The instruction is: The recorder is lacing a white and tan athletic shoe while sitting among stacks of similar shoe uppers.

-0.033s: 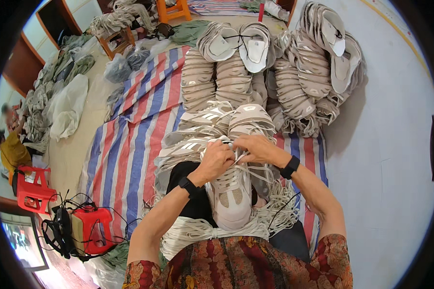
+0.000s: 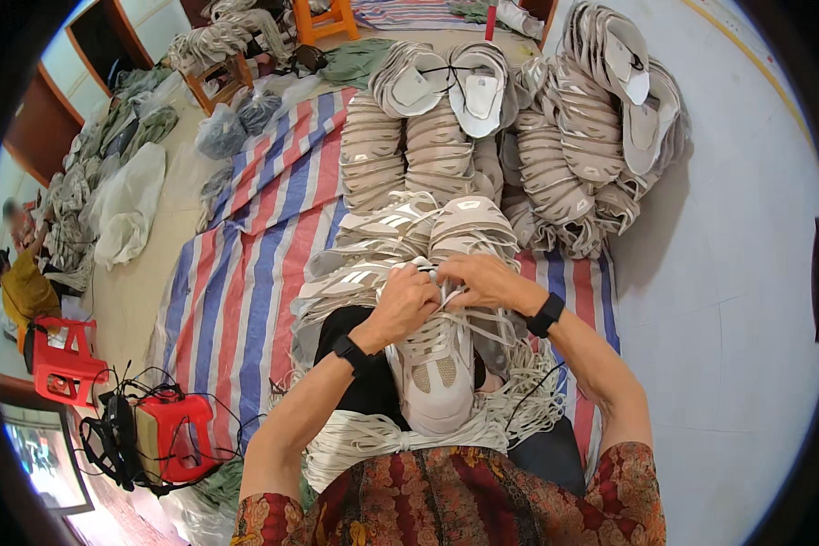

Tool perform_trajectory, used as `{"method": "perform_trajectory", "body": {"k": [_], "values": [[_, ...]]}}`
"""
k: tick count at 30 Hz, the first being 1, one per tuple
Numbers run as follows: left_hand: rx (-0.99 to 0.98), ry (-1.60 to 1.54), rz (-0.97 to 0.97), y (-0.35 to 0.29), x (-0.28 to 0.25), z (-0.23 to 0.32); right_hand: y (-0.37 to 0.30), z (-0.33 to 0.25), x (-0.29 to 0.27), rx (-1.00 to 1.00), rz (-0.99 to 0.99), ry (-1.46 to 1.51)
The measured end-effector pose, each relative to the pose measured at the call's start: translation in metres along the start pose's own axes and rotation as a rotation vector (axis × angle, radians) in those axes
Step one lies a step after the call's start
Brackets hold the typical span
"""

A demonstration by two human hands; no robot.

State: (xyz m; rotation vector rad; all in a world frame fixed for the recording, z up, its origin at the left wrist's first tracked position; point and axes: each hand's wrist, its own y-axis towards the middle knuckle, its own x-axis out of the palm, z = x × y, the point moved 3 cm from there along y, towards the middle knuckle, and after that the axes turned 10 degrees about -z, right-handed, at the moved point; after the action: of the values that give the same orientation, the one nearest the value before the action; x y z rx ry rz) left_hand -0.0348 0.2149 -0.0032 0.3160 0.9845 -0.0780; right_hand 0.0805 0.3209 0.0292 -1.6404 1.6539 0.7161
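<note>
A beige and white shoe upper [image 2: 434, 387] lies over my lap with its toe toward me. White shoelace crisscrosses its front. My left hand [image 2: 404, 302] is closed at the top of the lacing, with its fingertips curled in at the shoe's opening. Beside it, my right hand [image 2: 484, 280] pinches the shoelace [image 2: 482, 320], whose loose ends trail to the right below the fingers. The exact grip of the left fingertips is hidden. Just beyond my hands lie stacked shoe uppers [image 2: 396, 218]. Across my lap rests a thick bundle of white laces [image 2: 359, 446].
Nested stacks of uppers [image 2: 373, 155] stand farther off, more at the right [image 2: 591, 136]. A striped tarp [image 2: 246, 273] lies underneath. Red stools [image 2: 187, 437] with black cables stand at left. Beyond them, people [image 2: 27, 291] sit near heaped material [image 2: 64, 227].
</note>
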Motion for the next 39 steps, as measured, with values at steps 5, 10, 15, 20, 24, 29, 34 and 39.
{"method": "perform_trajectory", "body": {"k": [5, 10, 15, 20, 24, 29, 34, 39], "values": [[-0.282, 0.530, 0.152, -0.058, -0.062, -0.040, 0.002, 0.011, -0.003, 0.009, 0.007, 0.056], [-0.712, 0.611, 0.243, -0.216, -0.124, -0.104, 0.018, 0.010, 0.006, 0.008, 0.004, 0.037], [-0.400, 0.078, 0.149, -0.192, -0.063, -0.080, -0.001, -0.007, -0.006, -0.042, 0.270, -0.066], [-0.357, -0.255, 0.248, -0.113, -0.035, -0.052, -0.054, -0.030, 0.020, -0.097, 0.168, -0.226], [-0.446, -0.467, 0.081, -0.067, -0.010, -0.037, -0.079, -0.023, 0.059, 0.132, 0.092, -0.294], [-0.554, -0.904, 0.125, -0.072, -0.006, -0.047, -0.071, -0.044, 0.047, -0.009, 0.147, -0.029], [-0.588, -1.014, 0.103, -0.073, -0.009, -0.041, -0.065, -0.041, 0.050, -0.032, 0.217, 0.025], [-0.612, -1.068, 0.133, -0.077, -0.008, -0.046, -0.059, -0.044, 0.048, 0.275, 0.372, 0.238]]}}
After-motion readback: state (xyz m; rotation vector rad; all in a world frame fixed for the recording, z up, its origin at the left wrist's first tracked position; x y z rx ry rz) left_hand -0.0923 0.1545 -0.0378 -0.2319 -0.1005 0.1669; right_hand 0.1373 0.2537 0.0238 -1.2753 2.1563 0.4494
